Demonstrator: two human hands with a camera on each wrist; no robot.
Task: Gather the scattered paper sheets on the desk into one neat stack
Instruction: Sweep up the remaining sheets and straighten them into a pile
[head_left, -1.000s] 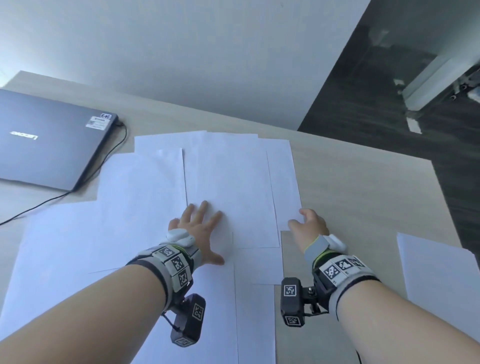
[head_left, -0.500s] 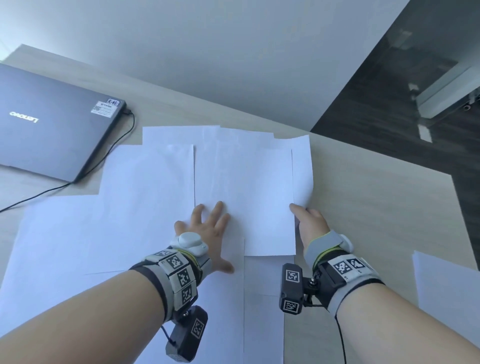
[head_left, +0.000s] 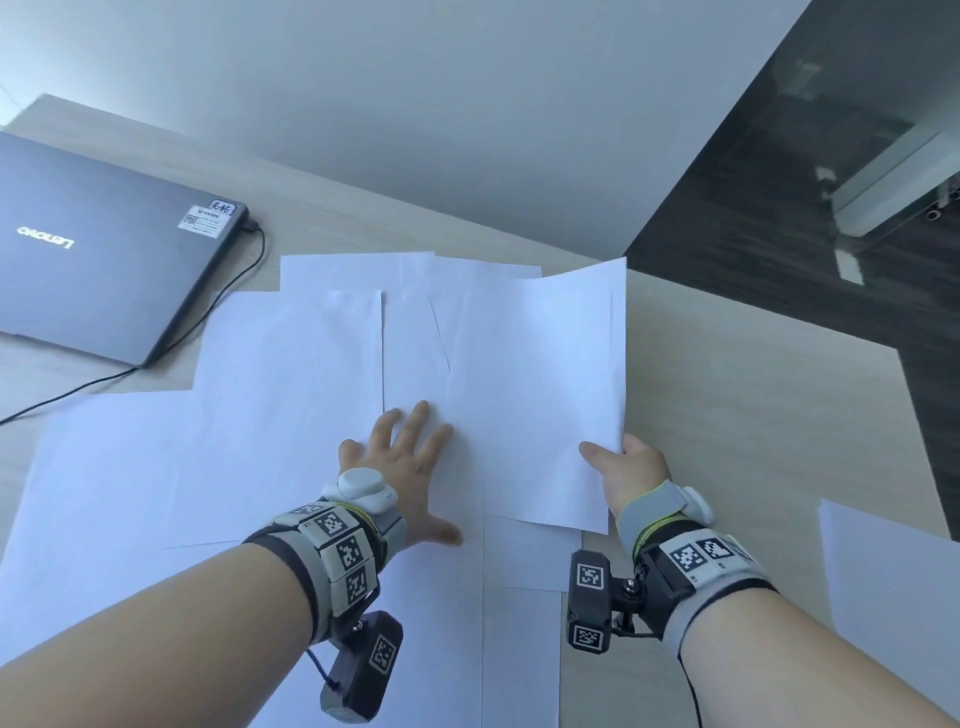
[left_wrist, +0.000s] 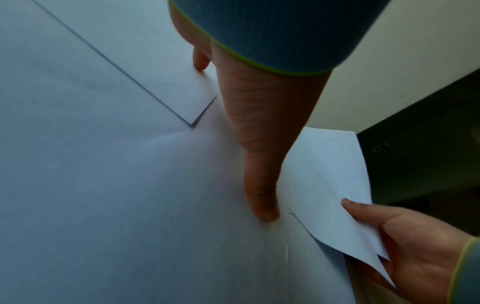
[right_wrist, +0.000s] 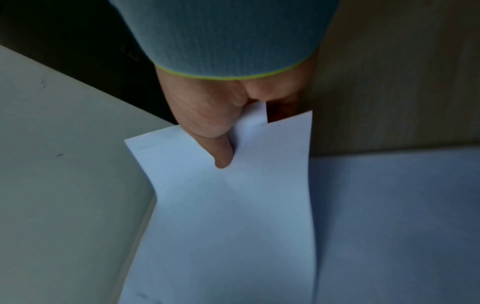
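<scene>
Several white paper sheets (head_left: 291, 395) lie overlapping across the light wooden desk (head_left: 737, 405). My left hand (head_left: 410, 462) lies flat on them with fingers spread, pressing down; its thumb (left_wrist: 262, 201) touches the paper in the left wrist view. My right hand (head_left: 623, 467) pinches the near right edge of a lifted sheet (head_left: 545, 395), thumb on top. That lifted sheet (right_wrist: 233, 216) bends upward, and a second sheet's corner shows in the same pinch. One more sheet (head_left: 893, 587) lies apart at the right edge.
A shut grey laptop (head_left: 104, 260) with a black cable (head_left: 218, 317) sits at the back left. The desk's right edge borders a dark floor (head_left: 810, 208). A white wall (head_left: 415, 104) rises behind the desk.
My right hand went from touching the right sheet's edge to pinching it and lifting it off the desk, leftward over the middle sheets. The left hand stayed pressed flat.
</scene>
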